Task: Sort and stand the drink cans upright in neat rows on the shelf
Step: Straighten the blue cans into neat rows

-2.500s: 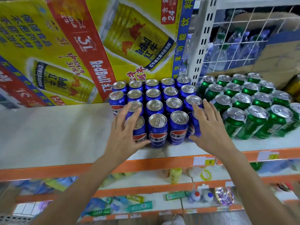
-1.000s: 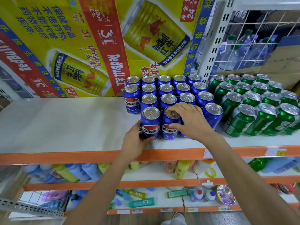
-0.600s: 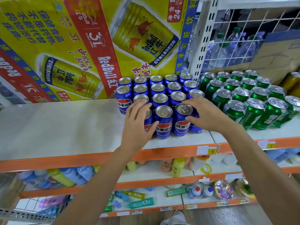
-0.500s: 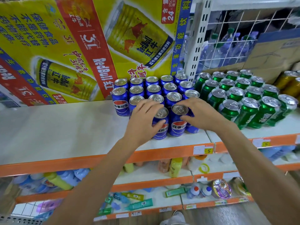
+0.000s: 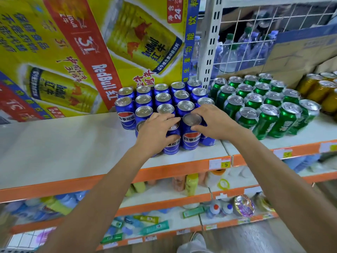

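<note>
Several blue cola cans [image 5: 161,98] stand upright in rows on the white shelf [image 5: 63,143], close to its orange front edge. My left hand [image 5: 156,131] grips one front-row blue can [image 5: 172,143], fingers over its top and thumb across its label. My right hand [image 5: 212,123] grips the neighbouring front blue can [image 5: 191,139], thumb at its side and fingers round its rim. Part of the front row is hidden under both hands.
Green cans [image 5: 260,105] stand in rows to the right, gold cans [image 5: 322,88] beyond them. A yellow energy-drink carton [image 5: 76,52] leans behind the blue cans. A white slotted upright [image 5: 209,42] and wire grid with water bottles [image 5: 242,44] stand behind. Lower shelves hold bottles and tubes.
Both hands have closed in on the two front blue cans. My left hand moved from the can's side to lie over its top; my right hand shifted left onto the adjoining can.
</note>
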`<state>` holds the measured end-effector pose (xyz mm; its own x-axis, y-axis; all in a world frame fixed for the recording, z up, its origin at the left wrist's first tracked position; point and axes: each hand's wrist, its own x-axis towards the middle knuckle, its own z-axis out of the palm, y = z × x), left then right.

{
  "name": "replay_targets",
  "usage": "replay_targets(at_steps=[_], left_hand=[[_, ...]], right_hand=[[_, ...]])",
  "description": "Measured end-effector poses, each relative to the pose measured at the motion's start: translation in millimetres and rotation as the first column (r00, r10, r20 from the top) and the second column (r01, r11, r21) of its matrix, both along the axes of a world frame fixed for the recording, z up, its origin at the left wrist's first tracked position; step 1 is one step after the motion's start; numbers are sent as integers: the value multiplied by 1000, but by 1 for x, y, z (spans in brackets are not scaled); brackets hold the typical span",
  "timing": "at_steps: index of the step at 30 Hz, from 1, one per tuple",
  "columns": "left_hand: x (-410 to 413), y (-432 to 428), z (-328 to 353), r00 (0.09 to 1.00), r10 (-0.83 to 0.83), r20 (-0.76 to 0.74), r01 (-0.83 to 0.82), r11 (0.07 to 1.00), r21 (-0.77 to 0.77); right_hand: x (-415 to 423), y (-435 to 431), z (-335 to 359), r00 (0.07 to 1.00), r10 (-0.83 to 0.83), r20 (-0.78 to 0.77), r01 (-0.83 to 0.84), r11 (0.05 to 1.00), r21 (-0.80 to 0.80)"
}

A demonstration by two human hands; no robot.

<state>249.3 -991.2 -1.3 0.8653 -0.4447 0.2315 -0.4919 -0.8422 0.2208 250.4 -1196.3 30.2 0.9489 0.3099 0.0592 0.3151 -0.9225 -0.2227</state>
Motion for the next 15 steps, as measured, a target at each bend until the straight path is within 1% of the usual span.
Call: replay_targets(at_steps=[5,8,10,11,13,15], left_hand=[[-2,0,1,1000,-1,4,1,1000,10],[-2,-1,4,1000,-4,-12,5,1000,19],[-4,-5,6,1000,15,22,-16,999,39],[-6,-9,7,998,24,50,-26,999,39],[-9,-21,11,995,9,95,-11,1000,20],[-6,-35,14,994,-10,107,10,1000,9]], right_hand=[[0,0,-1,1000,3,11,-3,1000,7],[-5,-6,0,1000,14,-10,-14,997,71],[-7,-16,0,999,-26,30,21,990,138],[-7,-21,-1,995,-70,77,59,989,139],[-4,-30,-3,976,-182,116,175,982,69],[0,-32,-3,968,-244,60,245,970,-6]])
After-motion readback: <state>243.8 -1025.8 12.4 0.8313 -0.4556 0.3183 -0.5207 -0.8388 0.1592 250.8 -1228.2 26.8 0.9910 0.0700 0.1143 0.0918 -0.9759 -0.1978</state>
